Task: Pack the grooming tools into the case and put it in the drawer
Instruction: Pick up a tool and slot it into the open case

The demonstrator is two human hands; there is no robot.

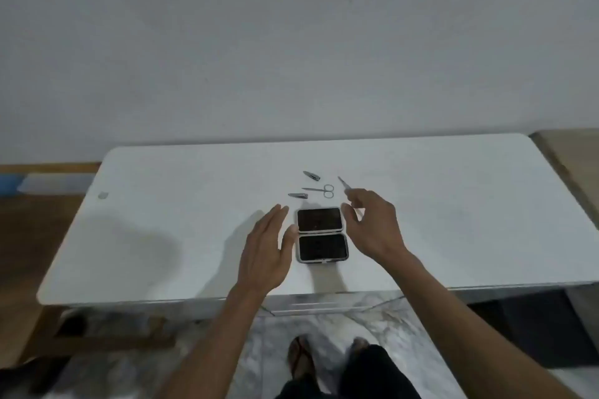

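A small case (321, 234) lies flat and spread open on the white table (162, 220), showing two dark halves with pale rims. Just beyond it lie two nail clippers (311, 175) (298, 195), small scissors (321, 190) and a thin metal tool (343, 183). My left hand (266, 253) hovers at the case's left edge, fingers straight and apart, holding nothing. My right hand (372, 223) hovers at the case's right side, fingers spread, its fingertips close to the thin tool; part of that tool is hidden behind the fingers.
A drawer front (311, 304) shows under the table's near edge, directly below the case. A small grey mark (103, 195) sits at the table's left. My feet (301, 356) stand on a marbled floor. A wooden surface (570, 152) adjoins the table at right.
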